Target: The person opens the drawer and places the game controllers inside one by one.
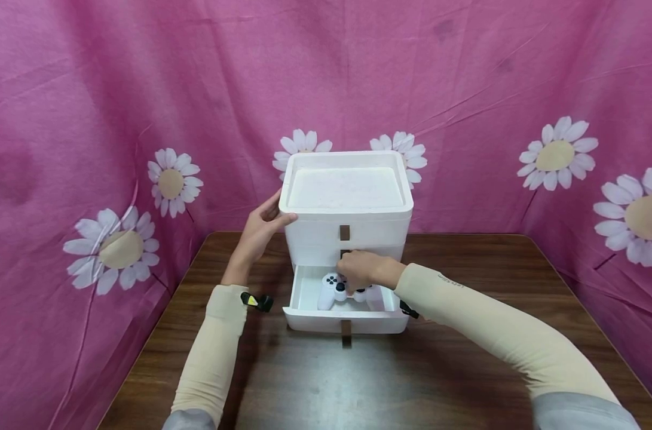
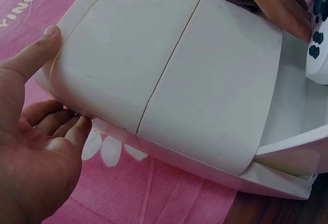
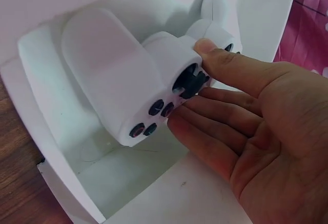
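Observation:
A white drawer unit [image 1: 315,232] stands on the table with its bottom drawer [image 1: 315,323] pulled out. In that drawer is a white game controller [image 3: 113,70] with dark buttons and thumbsticks. My right hand [image 1: 366,269] reaches in over it and grips its middle, thumb [image 3: 230,67] on one side and fingers [image 3: 205,126] on the other. At the unit's upper left corner, my left hand [image 1: 258,230] holds the casing, its thumb [image 2: 38,52] at the front edge and its bent fingers against the side.
Brown tabs [image 1: 345,232] mark the drawer fronts. A raised rim [image 1: 347,210] borders the unit's top. The dark wooden table [image 1: 465,358] extends around it, and a pink curtain [image 1: 465,71] with white flowers encloses the back and sides.

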{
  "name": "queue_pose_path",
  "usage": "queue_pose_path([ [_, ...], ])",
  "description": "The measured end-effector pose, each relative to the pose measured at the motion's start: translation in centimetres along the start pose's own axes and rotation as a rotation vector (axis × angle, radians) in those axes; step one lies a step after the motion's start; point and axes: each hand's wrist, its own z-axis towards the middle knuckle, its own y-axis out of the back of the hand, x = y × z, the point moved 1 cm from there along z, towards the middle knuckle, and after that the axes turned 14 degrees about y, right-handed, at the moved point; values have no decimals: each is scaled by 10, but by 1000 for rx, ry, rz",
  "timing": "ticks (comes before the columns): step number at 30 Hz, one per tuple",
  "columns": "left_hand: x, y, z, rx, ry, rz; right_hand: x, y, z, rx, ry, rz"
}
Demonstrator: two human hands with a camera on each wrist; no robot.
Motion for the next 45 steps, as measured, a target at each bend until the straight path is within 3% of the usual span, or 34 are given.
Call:
queue_pose_path([
  [22, 2, 0, 0, 3, 1, -5, -2, -7, -5, -39, 24, -40],
  [35, 0, -1, -1, 7, -12, -12, 6, 0, -26, -193, 173, -178],
  [45, 1, -1, -1, 5, -10, -12, 11, 3, -42, -414, 289, -172],
])
